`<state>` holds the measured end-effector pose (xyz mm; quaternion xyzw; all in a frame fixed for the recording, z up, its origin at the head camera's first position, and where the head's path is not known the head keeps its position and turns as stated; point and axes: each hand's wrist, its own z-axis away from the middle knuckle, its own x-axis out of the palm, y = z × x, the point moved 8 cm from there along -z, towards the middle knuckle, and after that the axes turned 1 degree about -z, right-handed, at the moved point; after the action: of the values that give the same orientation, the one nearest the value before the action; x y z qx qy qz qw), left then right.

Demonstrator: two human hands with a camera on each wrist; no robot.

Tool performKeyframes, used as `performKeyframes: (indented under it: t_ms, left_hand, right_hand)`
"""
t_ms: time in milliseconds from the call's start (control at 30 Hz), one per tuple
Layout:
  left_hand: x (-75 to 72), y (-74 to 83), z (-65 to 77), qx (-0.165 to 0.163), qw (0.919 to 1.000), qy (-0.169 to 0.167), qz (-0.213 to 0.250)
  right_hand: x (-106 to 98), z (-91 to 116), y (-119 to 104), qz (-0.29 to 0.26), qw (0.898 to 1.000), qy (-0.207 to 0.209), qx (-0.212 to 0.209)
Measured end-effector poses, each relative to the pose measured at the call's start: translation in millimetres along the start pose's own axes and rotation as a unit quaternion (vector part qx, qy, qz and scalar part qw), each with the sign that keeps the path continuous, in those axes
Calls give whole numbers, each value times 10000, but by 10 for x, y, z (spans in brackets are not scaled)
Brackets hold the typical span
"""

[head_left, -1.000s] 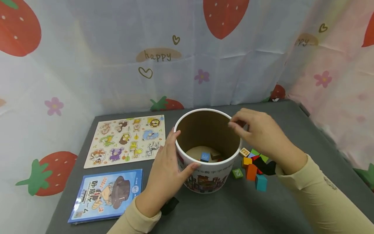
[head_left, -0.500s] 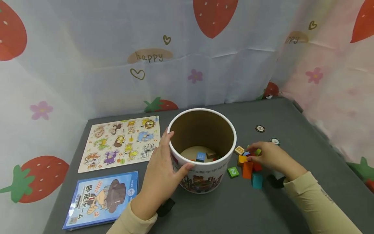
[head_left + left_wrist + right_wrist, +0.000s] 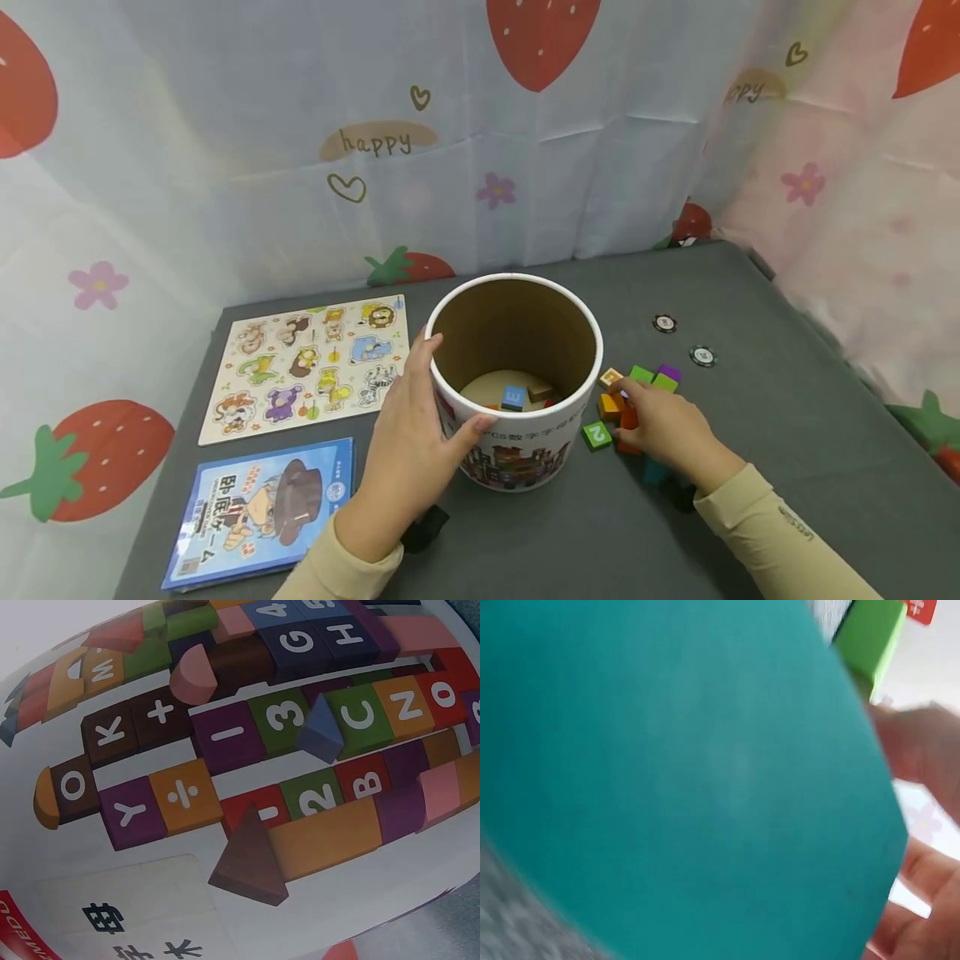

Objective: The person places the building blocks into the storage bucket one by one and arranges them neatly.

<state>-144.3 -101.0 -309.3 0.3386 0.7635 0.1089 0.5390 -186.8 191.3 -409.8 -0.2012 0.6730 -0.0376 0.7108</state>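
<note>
— Where does the pile of blocks (image 3: 637, 396) lie from the tub (image 3: 517, 379)?

— Just right of it in the head view, lower centre-right of the frame, on the grey counter (image 3: 750, 433). The nearest ones, a beige block (image 3: 611, 377) and a green "2" block (image 3: 597, 435), sit close beside the tub's wall without plainly touching it.

— Which hand is nearer the pile?

— The right hand (image 3: 660, 429), by far. It lies on the pile itself, fingers curled down over an orange block (image 3: 609, 406) and a red one beside it. Its grip looks closed around a block, but the hand hides which one, so I can't tell what it has hold of. The right wrist view is no help: a blurred teal face (image 3: 667, 780) fills it, with a green block (image 3: 870, 637) at the upper right.

— And the left hand (image 3: 412, 450)?

— On the far side, left of centre. Its grip is wrapped on the tub's wall, thumb hooked on the near rim, fingers spread round the outside. The left wrist view shows only the tub's printed label of letter and number blocks, pressed close.

— So which way does a block have to go from the right hand?

— Up and to the left in the frame, over the rim. The tub stands upright, mouth open, with a blue block (image 3: 513, 397) and a brown one already lying on its floor.

— Anything in the path?

— Nothing between pile and rim. The two round chips (image 3: 683, 339) sit further back at the right, well apart.
</note>
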Motion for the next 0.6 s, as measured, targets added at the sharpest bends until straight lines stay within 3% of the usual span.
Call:
performKeyframes:
  t_ms: [300, 500, 600]
  left_hand:
    - [6, 0, -7, 50, 10000, -11, -18]
    - [-1, -1, -3, 67, 10000, 31, -2]
    - [-4, -1, 0, 67, 10000, 69, 17]
  right_hand:
    - [18, 106, -7, -436, 9988, 113, 185]
    - [66, 163, -23, 208, 9984, 241, 472]
    - [64, 175, -29, 180, 9980, 141, 590]
